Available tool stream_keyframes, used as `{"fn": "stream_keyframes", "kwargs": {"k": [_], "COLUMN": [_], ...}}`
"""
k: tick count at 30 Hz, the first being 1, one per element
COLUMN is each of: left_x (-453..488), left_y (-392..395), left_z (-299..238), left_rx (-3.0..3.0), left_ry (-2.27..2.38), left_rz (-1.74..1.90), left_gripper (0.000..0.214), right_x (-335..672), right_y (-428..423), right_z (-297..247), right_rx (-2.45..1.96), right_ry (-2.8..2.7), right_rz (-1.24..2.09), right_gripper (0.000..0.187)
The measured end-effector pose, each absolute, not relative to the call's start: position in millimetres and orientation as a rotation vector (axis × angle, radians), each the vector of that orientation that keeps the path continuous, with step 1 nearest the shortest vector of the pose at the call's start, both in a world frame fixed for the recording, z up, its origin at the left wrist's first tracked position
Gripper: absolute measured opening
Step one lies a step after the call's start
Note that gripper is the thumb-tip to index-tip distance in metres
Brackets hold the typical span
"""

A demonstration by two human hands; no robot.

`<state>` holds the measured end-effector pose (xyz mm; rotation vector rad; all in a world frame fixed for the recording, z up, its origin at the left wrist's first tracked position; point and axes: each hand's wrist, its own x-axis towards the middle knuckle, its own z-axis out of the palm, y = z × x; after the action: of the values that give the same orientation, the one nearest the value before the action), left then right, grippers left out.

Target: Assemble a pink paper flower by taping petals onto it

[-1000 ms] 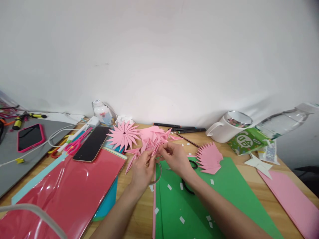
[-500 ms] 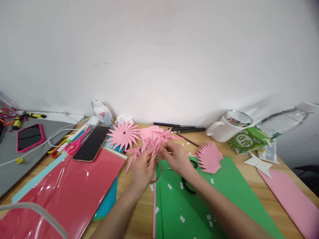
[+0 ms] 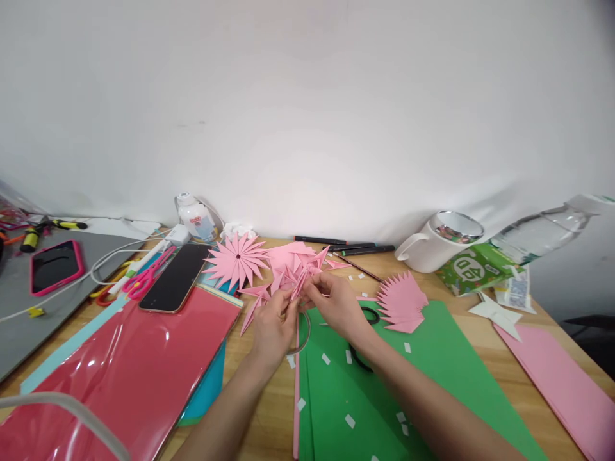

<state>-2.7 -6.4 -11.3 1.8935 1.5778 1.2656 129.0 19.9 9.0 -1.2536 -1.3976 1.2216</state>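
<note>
Between my two hands is a folded pink paper piece (image 3: 298,285), pinched from both sides. My left hand (image 3: 275,325) grips its lower left side, fingers closed. From the right, my right hand (image 3: 335,306) pinches it with thumb and fingers; its exact shape is partly covered by the fingers. Just behind lies a heap of pink folded paper pieces (image 3: 283,257). A round pink paper pinwheel (image 3: 237,257) rests to the left of the heap. On the right, a spiky pink paper fan (image 3: 402,302) lies partly on green paper sheets (image 3: 446,365).
Black-handled scissors (image 3: 359,358) lie under my right forearm, near a tape roll (image 3: 307,336). White paper scraps dot the green sheets. To the left are a black phone (image 3: 173,280), pink scissors (image 3: 150,272) and a red folder (image 3: 129,358). A white mug (image 3: 439,243) stands at right.
The whole view has shifted very slightly. Both hands keep their hold on the pink paper piece, with the right fingers a little closer in over it.
</note>
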Motion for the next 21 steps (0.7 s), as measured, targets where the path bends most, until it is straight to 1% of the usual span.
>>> {"fn": "stream_keyframes", "kwargs": {"k": [8,14,21], "left_x": [-2.8,-1.7,-0.2], "left_y": [-6.1,-4.9,-5.2], "left_z": [-17.4,-22.0,-13.0], "left_rx": [1.833,1.724,1.577], "left_ry": [1.558,1.514,1.463], "left_rz": [1.276,1.259,1.28], "left_gripper": [0.011,0.013,0.012], "right_x": [131.9,134.5,132.4], "right_y": [20.3,24.6,25.0], "right_z": [15.2,17.1,10.5], "right_rx": [-1.233,-1.247,-1.23], "right_ry": [-1.386,-1.302,-1.252], "right_rz": [1.24,1.278,1.211], "right_gripper": [0.013,0.004,0.01]}}
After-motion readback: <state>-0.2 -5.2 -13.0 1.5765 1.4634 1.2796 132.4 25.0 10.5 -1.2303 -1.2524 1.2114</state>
